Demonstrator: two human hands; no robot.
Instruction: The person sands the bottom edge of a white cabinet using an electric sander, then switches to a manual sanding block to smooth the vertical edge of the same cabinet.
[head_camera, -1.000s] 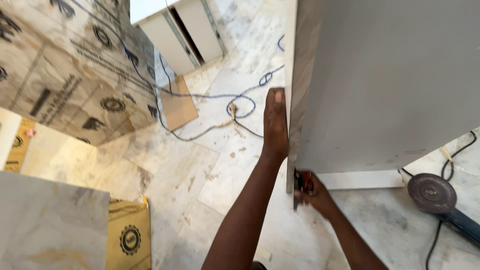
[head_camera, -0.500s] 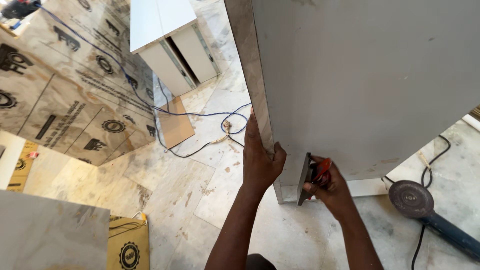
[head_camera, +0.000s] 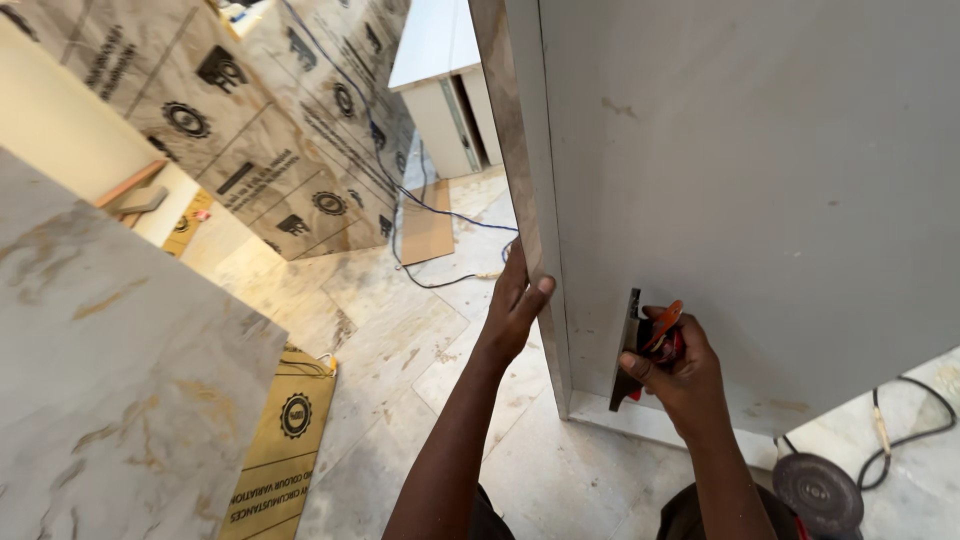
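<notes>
A large grey slab (head_camera: 760, 180) stands upright before me, its marbled edge (head_camera: 510, 150) facing left. My left hand (head_camera: 515, 310) grips that edge low down, fingers wrapped round it. My right hand (head_camera: 672, 370) is closed on a small tool with a red handle and a dark flat blade (head_camera: 627, 350), pressed against the grey face near the slab's lower left corner.
An angle grinder (head_camera: 818, 492) with a black cable (head_camera: 900, 420) lies on the floor at the lower right. A marble slab (head_camera: 110, 370) fills the left foreground above a yellow cardboard sheet (head_camera: 285, 440). Printed protective sheeting (head_camera: 270, 130) covers the left wall; a white cabinet (head_camera: 445, 90) stands behind.
My view has tilted up and shifted. My left hand slid from lying flat along the slab's edge to gripping it, and my right hand with the tool rose slightly on the grey face.
</notes>
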